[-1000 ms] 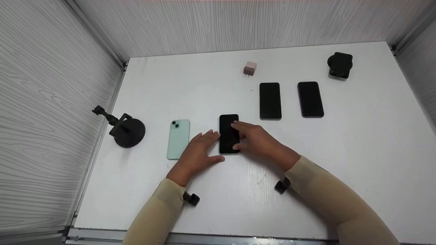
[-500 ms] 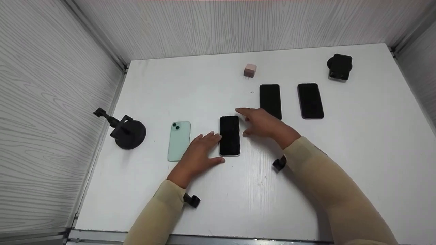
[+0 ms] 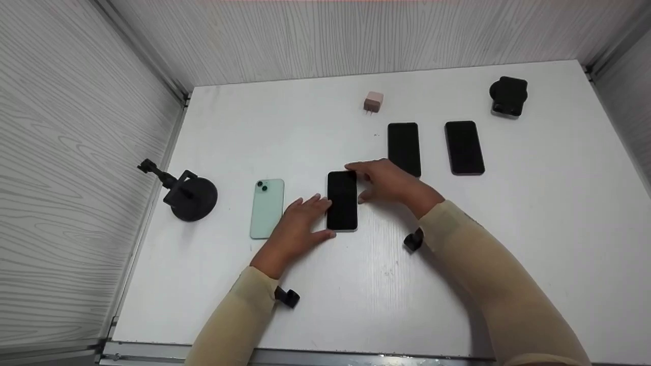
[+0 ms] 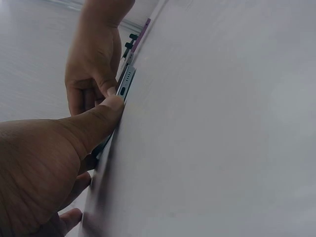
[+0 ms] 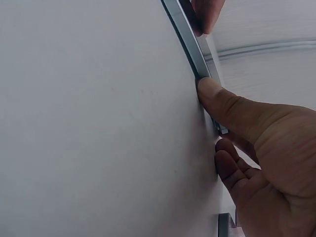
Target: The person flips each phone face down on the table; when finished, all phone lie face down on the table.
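A black-screened smartphone (image 3: 342, 203) lies face up on the white table between both hands. My left hand (image 3: 297, 229) is spread beside it, fingertips at its left edge and thumb near its lower left corner. In the left wrist view the left thumb (image 4: 106, 111) overlaps the end with the charging port. My right hand (image 3: 394, 184) spans the upper right corner, index finger along the top edge and thumb at the right side. The right wrist view shows the right thumb (image 5: 210, 91) against the metal side. A mint-green phone (image 3: 267, 207) lies face down left of the left hand.
Two more dark phones stand out right of centre, one (image 3: 404, 145) partly behind the right hand, the other (image 3: 464, 148) farther right. A pink plug charger (image 3: 373, 101), a black device (image 3: 509, 96) at back right and a black suction mount (image 3: 192, 197) at left also sit on the table (image 3: 539, 229).
My right hand has lifted off the screen and right edge, moved up and away, then come back left to the phone's upper right corner. My left hand has stayed at the left edge.
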`<state>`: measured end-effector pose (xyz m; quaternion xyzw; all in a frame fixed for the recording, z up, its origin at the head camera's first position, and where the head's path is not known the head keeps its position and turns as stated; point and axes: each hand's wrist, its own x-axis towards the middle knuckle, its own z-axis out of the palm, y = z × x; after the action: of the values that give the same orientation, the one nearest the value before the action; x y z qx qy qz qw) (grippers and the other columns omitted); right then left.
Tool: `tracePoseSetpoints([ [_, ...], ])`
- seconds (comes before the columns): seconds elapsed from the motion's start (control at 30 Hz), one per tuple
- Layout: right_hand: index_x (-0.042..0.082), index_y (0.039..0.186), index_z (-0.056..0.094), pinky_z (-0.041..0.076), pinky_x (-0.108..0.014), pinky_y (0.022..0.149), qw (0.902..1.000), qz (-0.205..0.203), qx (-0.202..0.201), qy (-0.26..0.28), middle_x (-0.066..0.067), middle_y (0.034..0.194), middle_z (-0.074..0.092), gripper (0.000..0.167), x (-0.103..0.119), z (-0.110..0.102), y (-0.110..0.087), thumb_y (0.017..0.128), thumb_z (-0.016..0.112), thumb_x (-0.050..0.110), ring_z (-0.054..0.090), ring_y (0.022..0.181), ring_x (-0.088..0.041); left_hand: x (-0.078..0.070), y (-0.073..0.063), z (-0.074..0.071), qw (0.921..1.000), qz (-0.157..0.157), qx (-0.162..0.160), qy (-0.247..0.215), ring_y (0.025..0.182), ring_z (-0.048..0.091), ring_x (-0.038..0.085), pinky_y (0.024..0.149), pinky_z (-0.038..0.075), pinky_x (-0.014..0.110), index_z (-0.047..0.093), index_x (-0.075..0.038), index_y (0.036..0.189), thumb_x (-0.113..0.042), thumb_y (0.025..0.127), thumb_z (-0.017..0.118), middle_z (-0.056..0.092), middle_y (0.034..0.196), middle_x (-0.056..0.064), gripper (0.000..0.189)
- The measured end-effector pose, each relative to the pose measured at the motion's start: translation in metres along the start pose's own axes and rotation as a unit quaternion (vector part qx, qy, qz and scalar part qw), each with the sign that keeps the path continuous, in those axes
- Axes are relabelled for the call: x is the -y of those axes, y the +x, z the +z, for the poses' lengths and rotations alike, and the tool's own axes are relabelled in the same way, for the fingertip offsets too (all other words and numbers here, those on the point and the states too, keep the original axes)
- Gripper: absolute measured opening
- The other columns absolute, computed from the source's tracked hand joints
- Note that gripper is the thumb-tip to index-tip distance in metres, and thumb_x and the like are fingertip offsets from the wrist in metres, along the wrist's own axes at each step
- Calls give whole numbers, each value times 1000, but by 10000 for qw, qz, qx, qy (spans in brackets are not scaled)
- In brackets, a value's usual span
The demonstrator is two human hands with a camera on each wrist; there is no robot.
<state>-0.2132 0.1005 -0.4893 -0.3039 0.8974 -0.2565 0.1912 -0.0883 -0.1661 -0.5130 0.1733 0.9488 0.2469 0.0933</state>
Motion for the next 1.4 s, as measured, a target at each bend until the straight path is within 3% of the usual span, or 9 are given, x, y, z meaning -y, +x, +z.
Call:
tracePoseSetpoints([
  [0.13,16,161,56,54,-45,104,9997,-53,-188,115,-13,129,72,81,-4,0,0,90,93,20,63,113,-28,-2,1,-2,10000,-25,18,-20,164,38,21,139,19,44,53,-13,163,-41,99,83,53,168,4,77],
  [0.27,13,157,60,53,-43,99,9991,-141,-343,207,-12,123,72,75,-7,1,0,90,93,21,62,109,-28,-3,1,-2,10000,-70,17,-6,164,38,20,139,19,44,53,-13,163,-41,98,83,54,167,4,77],
  [0.63,12,156,61,55,-46,105,9982,-283,-416,322,-10,146,69,73,-8,3,-1,90,92,18,65,119,-31,-4,1,-2,9998,-204,-10,-40,163,39,23,139,21,47,53,-14,163,-42,97,85,52,169,6,79],
  [0.9,13,155,62,54,-46,109,9968,-412,-479,489,-8,149,68,74,-13,5,-2,89,93,19,64,123,-29,-7,2,-2,9998,-183,3,-35,163,40,23,139,20,45,53,-12,163,-42,95,86,52,168,8,81],
  [1.03,15,156,61,54,-42,102,9954,-427,-555,646,-7,142,69,75,-15,4,-2,88,94,20,62,116,-28,-8,3,-3,9998,-186,29,-72,163,40,25,139,20,46,54,-12,162,-43,94,87,51,169,9,81],
  [1.17,15,159,59,55,-42,97,9928,-391,-635,942,-9,135,71,77,-14,5,-3,90,93,18,64,110,-28,-6,3,-4,10000,-59,6,-28,162,42,25,139,21,45,56,-10,161,-42,95,86,53,167,10,79],
  [1.4,12,167,45,58,-43,110,9760,-252,-542,2092,-8,154,66,85,-4,8,-3,94,89,22,72,125,-25,-5,5,-7,10000,-20,47,-63,161,43,24,140,15,44,55,-12,161,-42,95,86,52,168,9,79],
])
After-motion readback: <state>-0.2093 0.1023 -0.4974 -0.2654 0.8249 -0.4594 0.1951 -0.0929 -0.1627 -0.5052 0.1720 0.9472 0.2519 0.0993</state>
